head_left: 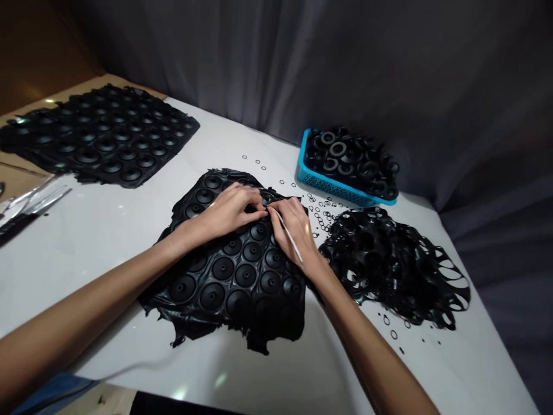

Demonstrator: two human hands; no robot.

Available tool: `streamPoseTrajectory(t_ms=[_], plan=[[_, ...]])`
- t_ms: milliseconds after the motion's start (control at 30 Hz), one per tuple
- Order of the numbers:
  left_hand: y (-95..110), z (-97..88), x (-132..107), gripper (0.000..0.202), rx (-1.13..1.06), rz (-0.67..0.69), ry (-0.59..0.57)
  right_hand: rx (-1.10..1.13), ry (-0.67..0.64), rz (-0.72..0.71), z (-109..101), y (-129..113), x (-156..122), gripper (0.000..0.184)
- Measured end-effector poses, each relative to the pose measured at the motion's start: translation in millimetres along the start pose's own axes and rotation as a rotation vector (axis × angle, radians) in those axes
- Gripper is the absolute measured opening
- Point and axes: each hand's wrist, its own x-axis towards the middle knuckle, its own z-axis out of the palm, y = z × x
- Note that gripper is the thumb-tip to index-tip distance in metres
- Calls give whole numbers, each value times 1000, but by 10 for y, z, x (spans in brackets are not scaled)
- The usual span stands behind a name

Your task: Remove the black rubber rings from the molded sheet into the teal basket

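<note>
A black moulded rubber sheet [245,275] with rows of round discs, each with a raised centre, lies in front of me. My left hand [231,210] rests on its upper part, thumb and forefinger pinched at one of the discs; the bit between the fingertips is small and partly hidden. Close beside it, my right hand [296,225] is closed around a thin white stick [290,237], which slants back over the hand. The stick's front end is between the fingertips, at the same disc the left fingers touch.
A blue basket [330,189] of black rubber rings stands at the back right. Nearer lies a heap of holed rubber scrap [389,265], with small thin rings [317,216] scattered around. Another moulded sheet [116,135] lies at the far left, near metal tools [37,207].
</note>
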Motion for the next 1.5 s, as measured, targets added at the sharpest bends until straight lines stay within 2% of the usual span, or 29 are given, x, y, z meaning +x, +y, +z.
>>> streamPoseTrajectory(t_ms=[200, 300, 533, 633, 767, 967, 1133, 1300, 1500], plan=[[5, -1, 63, 23, -90, -105, -66, 62, 38, 84, 27, -25, -15, 23], [14, -13, 89, 26, -123, -142, -64, 85, 32, 152, 36, -36, -3, 23], [48, 5, 67, 26, -112, -125, -25, 130, 34, 191, -25, -66, 5, 23], [44, 30, 0, 27, -106, -117, 1, 240, 34, 217, -85, -77, -49, 17], [50, 47, -54, 24, -37, -99, 30, 373, 108, 283, -116, -86, -98, 12], [65, 59, -57, 16, 8, -89, 31, 337, 93, 148, -94, -21, -122, 15], [96, 81, -48, 13, 49, -70, 73, 309, 100, 142, -110, 5, -111, 17], [85, 92, -19, 15, 3, -50, 81, 222, 44, 23, -113, 5, -73, 20], [80, 77, -17, 17, -11, -62, 71, 153, -53, -6, -135, 45, -73, 18]])
